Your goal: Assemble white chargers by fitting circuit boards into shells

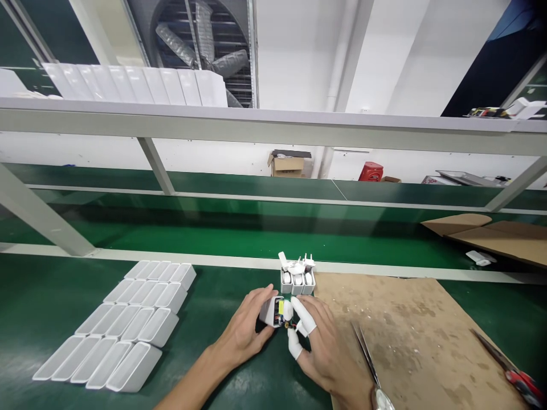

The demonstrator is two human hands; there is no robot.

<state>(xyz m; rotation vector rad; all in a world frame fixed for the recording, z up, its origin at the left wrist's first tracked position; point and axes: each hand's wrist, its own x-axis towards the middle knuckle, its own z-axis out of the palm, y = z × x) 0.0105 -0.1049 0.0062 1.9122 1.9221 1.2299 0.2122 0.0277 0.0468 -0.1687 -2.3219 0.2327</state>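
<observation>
My left hand (245,324) is closed around a small white plastic housing (269,312), tilted so its opening faces right. Inside the opening show electronic parts, one with a yellow wrap (281,307). White finger covers sit on several fingertips of my right hand (318,341). Those fingers pinch at a rounded white piece (288,310) and small wired components at the housing's mouth; the exact grip is partly hidden. Just beyond my hands stands a group of white housings (298,282) with white parts in and on top of them. Tweezers (368,356) lie beside my right wrist.
Rows of open white housings (115,324) stand on the green table at left. A stained brown board (405,336) covers the right, with red-handled scissors (510,370) at its edge. Cardboard (504,239) lies behind. A shelf beam (273,128) crosses above.
</observation>
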